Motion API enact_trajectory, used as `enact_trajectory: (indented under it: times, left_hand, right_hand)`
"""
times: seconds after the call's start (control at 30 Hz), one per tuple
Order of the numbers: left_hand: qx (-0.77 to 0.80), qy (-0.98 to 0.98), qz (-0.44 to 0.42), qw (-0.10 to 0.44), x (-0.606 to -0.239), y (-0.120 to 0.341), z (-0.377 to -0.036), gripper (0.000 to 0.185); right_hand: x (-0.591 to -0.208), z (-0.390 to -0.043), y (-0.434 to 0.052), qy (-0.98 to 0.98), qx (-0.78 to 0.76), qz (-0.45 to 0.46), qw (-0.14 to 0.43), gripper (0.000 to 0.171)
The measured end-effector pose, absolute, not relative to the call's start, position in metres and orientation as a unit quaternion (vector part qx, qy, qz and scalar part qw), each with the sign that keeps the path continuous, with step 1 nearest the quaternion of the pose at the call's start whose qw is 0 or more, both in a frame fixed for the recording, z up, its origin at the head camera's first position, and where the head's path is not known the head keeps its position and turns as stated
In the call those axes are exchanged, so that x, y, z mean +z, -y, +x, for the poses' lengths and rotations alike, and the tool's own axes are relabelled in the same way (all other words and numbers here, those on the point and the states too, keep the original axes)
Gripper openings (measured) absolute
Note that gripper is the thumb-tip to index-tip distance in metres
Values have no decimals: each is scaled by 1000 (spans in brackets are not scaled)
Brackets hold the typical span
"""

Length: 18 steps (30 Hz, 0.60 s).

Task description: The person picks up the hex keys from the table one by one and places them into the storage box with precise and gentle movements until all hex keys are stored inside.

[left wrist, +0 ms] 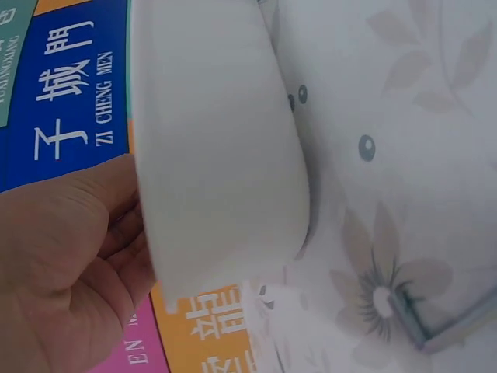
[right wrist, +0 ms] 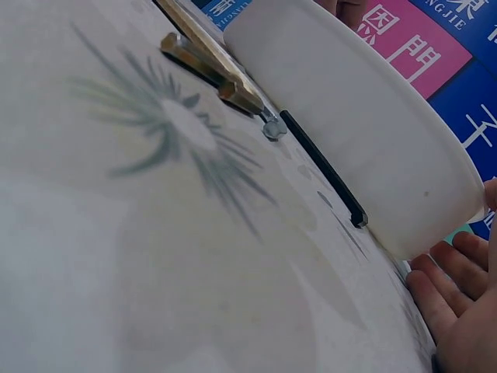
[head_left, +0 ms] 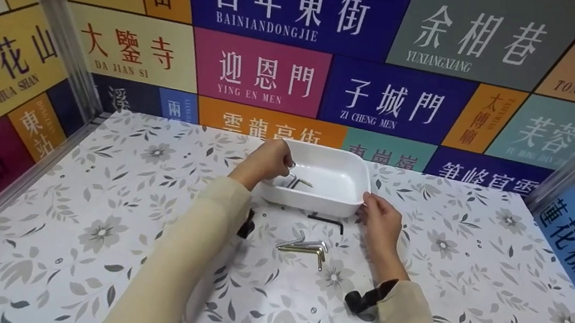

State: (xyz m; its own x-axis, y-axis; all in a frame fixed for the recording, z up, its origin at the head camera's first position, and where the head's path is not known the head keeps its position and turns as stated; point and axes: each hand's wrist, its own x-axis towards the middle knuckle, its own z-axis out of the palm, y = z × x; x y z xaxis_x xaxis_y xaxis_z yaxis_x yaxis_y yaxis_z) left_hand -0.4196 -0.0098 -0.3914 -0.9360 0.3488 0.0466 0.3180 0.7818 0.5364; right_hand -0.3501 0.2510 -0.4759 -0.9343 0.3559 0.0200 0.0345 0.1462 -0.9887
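Observation:
A white rectangular tray [head_left: 315,203] stands on the patterned tabletop. My left hand [head_left: 269,160] reaches over its left side, fingers curled down inside and pinching a silver hex key [head_left: 291,172]; in the left wrist view the tray wall hides the fingertips. Under these fingers, a gold hex key [head_left: 305,183] lies on the tray floor. My right hand [head_left: 382,222] holds the tray's near right corner, thumb at the rim and other fingers along the outside. Just in front of the tray lies a black hex key [head_left: 328,220].
Several silver and gold hex keys [head_left: 304,249] lie in a loose pile on the table between my forearms. Behind the tray rises a wall [head_left: 260,73] of coloured street-name panels, with more panels on both sides. Dark wrist straps show at both sleeves.

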Motion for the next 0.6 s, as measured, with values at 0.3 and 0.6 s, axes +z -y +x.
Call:
enact_trajectory:
  times: [0.3, 0.6]
  left_hand:
    - [269, -954, 127, 44, -403, 2, -426, 12]
    - [213, -969, 109, 57, -410, -11, -426, 15]
  right_hand:
    - [-476, -352, -249, 741, 645, -140, 123, 47]
    - [-476, -350, -249, 728, 659, -138, 129, 43]
